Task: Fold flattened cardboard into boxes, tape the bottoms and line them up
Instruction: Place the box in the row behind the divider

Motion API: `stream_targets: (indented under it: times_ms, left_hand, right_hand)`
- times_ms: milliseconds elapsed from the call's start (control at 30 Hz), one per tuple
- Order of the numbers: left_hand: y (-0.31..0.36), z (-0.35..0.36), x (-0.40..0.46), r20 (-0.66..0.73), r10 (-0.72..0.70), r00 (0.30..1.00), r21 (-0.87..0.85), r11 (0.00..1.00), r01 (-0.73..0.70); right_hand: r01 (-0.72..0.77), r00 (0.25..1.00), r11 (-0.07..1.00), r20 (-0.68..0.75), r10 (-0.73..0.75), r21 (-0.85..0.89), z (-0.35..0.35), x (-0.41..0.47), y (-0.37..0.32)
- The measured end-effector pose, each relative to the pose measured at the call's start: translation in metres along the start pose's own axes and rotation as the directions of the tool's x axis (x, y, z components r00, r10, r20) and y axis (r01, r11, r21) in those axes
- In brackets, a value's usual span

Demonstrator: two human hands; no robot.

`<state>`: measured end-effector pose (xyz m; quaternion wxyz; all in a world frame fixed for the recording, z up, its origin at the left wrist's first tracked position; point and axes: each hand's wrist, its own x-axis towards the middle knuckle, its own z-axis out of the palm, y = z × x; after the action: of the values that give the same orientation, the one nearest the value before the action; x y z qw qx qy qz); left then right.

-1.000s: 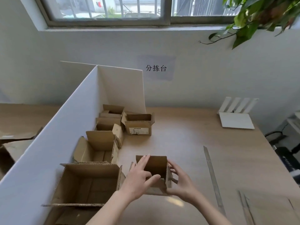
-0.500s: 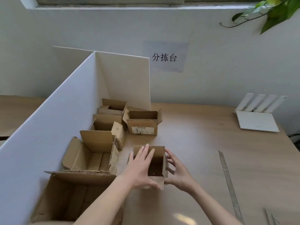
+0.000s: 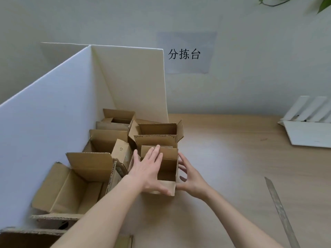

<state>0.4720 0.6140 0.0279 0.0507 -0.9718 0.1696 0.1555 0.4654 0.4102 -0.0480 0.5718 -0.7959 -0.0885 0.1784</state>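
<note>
The left hand (image 3: 149, 169) lies across the small box (image 3: 168, 163), hiding its left wall and most of its near flap. The right hand (image 3: 190, 178) sits behind the box's right edge, its thumb out of sight there. Whether the bottom is taped can't be seen. The nearest carton (image 3: 26, 237) is cut off by the bottom edge, and both forearms run out of the picture there too. The white rack (image 3: 308, 126) and the metal strip (image 3: 281, 212) are clipped at the right and bottom edges. Only leaf tips of the plant (image 3: 322, 3) show at the top corner.
</note>
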Motion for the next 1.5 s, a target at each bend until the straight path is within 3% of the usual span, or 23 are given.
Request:
stream_targets:
  times_ms: [333, 767, 967, 1167, 1500]
  left_hand:
    - [-0.004, 0.014, 0.012, 0.013, -0.063, 0.998, -0.005, 0.998, 0.063]
    - [0.012, -0.08, -0.038, -0.042, -0.029, 0.999, -0.046, 0.999, 0.027]
    - [0.088, -0.102, -0.089, -0.104, -0.039, 0.994, -0.051, 0.998, 0.034]
    - [0.179, -0.095, -0.158, -0.046, -0.019, 0.999, -0.121, 0.993, 0.013]
    - [0.279, -0.085, -0.275, -0.223, 0.076, 0.972, -0.195, 0.973, -0.12]
  right_hand:
    - [-0.02, 1.0, 0.95, -0.006, 0.019, -0.313, -0.008, 0.013, -0.006]
    - [-0.121, 0.991, 0.73, -0.121, 0.052, -0.673, -0.084, -0.084, -0.069]
    - [-0.131, 0.989, 0.509, -0.148, 0.007, -0.85, -0.112, -0.157, -0.109]
    - [-0.209, 0.978, 0.453, -0.196, 0.077, -0.866, -0.134, -0.258, -0.122]
    - [-0.374, 0.927, 0.406, -0.354, 0.125, -0.834, -0.141, -0.452, -0.124]
